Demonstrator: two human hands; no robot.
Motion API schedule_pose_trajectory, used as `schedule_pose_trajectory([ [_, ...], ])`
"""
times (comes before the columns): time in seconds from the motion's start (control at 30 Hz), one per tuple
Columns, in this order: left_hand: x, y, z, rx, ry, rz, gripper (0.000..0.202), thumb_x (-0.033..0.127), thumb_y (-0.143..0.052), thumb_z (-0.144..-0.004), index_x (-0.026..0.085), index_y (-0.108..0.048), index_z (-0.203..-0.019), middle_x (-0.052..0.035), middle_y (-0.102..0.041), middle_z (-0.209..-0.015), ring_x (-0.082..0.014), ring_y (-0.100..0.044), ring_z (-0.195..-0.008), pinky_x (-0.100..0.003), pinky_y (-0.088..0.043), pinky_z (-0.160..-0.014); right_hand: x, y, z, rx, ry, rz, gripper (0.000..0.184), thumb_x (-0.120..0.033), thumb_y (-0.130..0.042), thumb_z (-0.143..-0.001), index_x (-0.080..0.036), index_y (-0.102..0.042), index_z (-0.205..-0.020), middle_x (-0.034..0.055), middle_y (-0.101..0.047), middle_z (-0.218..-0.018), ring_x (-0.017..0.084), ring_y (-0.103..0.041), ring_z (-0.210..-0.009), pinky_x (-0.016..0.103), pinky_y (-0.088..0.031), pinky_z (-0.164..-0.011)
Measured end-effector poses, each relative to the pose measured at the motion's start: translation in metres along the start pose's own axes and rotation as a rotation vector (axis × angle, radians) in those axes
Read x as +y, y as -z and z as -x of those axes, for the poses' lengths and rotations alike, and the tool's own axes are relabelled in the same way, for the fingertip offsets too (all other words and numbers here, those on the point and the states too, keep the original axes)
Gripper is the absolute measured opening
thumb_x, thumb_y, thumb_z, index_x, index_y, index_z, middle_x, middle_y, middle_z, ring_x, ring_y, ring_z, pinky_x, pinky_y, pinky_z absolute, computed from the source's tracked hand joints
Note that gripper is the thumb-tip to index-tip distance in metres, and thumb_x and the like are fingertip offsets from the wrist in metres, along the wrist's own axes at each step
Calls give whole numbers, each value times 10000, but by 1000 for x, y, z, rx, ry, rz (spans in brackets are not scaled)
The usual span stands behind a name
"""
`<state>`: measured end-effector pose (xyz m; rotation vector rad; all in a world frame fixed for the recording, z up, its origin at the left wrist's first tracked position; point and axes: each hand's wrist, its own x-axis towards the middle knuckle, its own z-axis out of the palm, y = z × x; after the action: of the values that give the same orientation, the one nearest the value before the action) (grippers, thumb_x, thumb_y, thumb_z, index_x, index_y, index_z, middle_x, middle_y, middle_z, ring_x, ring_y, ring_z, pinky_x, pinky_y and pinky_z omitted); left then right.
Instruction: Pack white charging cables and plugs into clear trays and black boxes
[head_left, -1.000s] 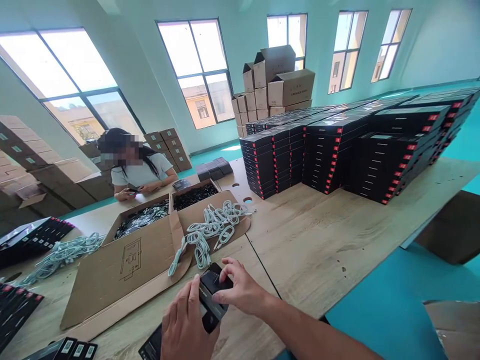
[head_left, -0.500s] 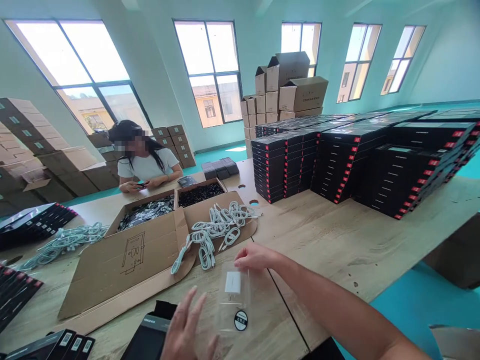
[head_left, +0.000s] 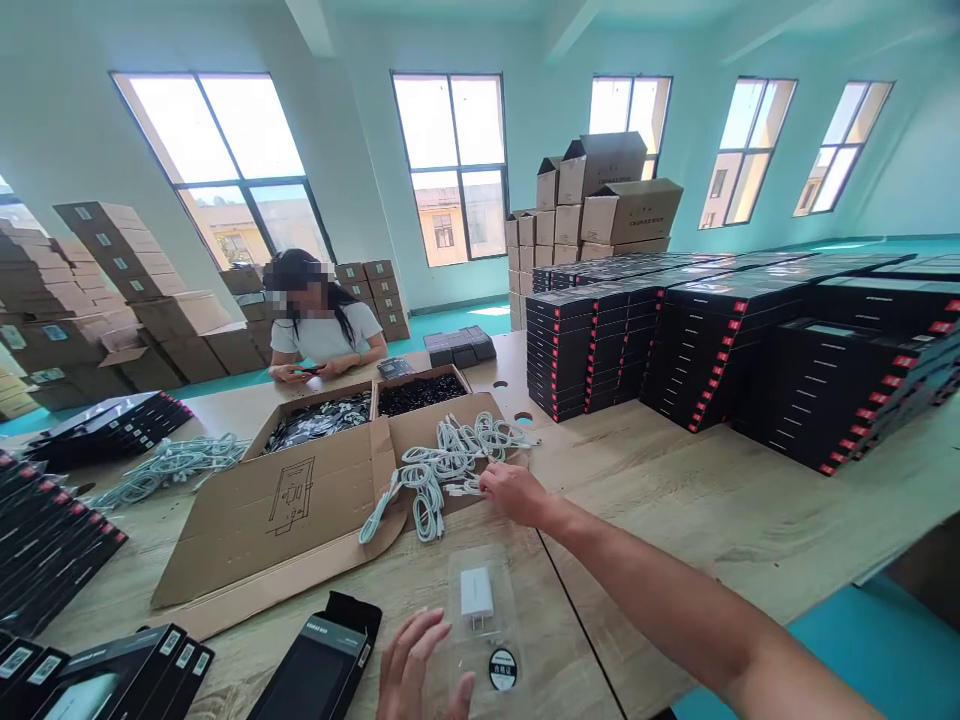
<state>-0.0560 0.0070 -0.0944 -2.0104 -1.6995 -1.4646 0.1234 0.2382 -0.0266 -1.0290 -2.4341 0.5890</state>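
My right hand [head_left: 516, 492] reaches over the cardboard flap, its fingers closed on the end of a coiled white charging cable [head_left: 466, 488] at the pile's near edge. More coiled white cables [head_left: 424, 490] lie beside it. Below, a clear plastic tray [head_left: 501, 570] rests on the table, holding a white plug adapter [head_left: 475, 593] and a round black-and-white sticker [head_left: 502, 669]. My left hand [head_left: 416, 665] is open at the tray's left side, fingers apart; whether it touches the tray I cannot tell. Left of that hand lies a black box [head_left: 319, 655] with its end flap raised.
A co-worker [head_left: 326, 325] sits across the table, both hands on a small dark item. Between us stands a divided carton [head_left: 373, 405] of small parts. Stacked black boxes [head_left: 720, 350] fill the right side; more black boxes [head_left: 142, 670] lie front left.
My right hand has left the tray's top edge and moved forward to the cables. My left hand stays open near the tray. The view has shifted slightly left and up.
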Motion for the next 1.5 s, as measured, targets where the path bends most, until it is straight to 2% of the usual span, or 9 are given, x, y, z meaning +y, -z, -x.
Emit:
schedule_pose_trajectory([
  [0.17, 33, 3, -47, -51, 690, 404, 621, 622, -568, -904, 217, -570, -1375, -151, -605, -1444, -328, -612, -1277, -494, -502, -1064, -50, -18, 52, 35, -43, -302, 284, -250, -359, -1054, -155, -618, -1125, 47, -715, -904, 144, -656, -759, 222, -512, -648],
  [0.33, 58, 12, -83, -260, 943, 730, 740, 779, -696, -694, 167, -693, -1111, -119, -773, -997, -333, -717, -978, -400, -620, -732, -90, -18, 88, -11, -96, -956, 293, -431, -573, -945, -163, -688, -970, 23, -700, -816, 137, -629, -681, 233, -486, -616],
  [0.43, 70, 22, -83, -306, 926, 585, 667, 786, -722, -657, 182, -716, -939, -68, -737, -777, -257, -686, -742, -309, -554, -525, -101, -5, 95, 136, -134, -968, 235, -382, -736, -823, -184, -723, -948, 14, -694, -851, 159, -625, -772, 249, -468, -667],
  [0.57, 80, 29, -77, -354, 906, 589, 606, 773, -689, -716, 200, -700, -912, -9, -673, -660, -131, -520, -502, -225, -380, -404, -111, 2, 96, 242, -91, -966, 134, -308, -729, -809, -203, -731, -892, -17, -653, -793, 137, -578, -687, 241, -438, -605],
  [0.83, 87, 27, -75, -202, 1182, 829, 662, 735, -827, -567, 240, -699, -988, 1, -717, -840, -183, -674, -777, -280, -559, -673, -111, -8, 92, 356, -193, -1268, 368, -545, -700, -814, -208, -553, -808, -16, -662, -660, 123, -587, -522, 225, -424, -488],
  [1.03, 89, 27, -77, -308, 1110, 863, 635, 637, -892, -557, 226, -662, -982, -7, -701, -823, -179, -656, -788, -279, -537, -715, -96, -2, 93, 355, -244, -1303, 408, -550, -756, -751, -193, -568, -815, 16, -722, -702, 128, -628, -530, 208, -418, -459],
  [1.27, 78, 31, -79, -425, 969, 826, 573, 676, -860, -587, 209, -597, -787, -7, -671, -733, -104, -493, -572, -228, -369, -520, -92, 13, 95, 301, -217, -1274, 454, -580, -772, -737, -198, -559, -858, 11, -734, -690, 146, -668, -553, 224, -479, -501],
  [1.4, 85, 38, -81, -472, 1031, 879, 560, 633, -883, -583, 217, -606, -835, -23, -693, -779, -119, -514, -596, -243, -380, -547, -87, 5, 92, 245, -259, -1347, 537, -688, -712, -744, -221, -498, -901, -18, -694, -622, 150, -639, -487, 227, -457, -465],
  [1.5, 88, 42, -81, -473, 1067, 901, 573, 663, -861, -594, 215, -644, -876, -28, -688, -787, -138, -539, -643, -262, -425, -603, -82, 5, 95, 268, -274, -1152, 415, -573, -677, -821, -215, -538, -976, 26, -734, -767, 182, -686, -615, 266, -503, -528],
])
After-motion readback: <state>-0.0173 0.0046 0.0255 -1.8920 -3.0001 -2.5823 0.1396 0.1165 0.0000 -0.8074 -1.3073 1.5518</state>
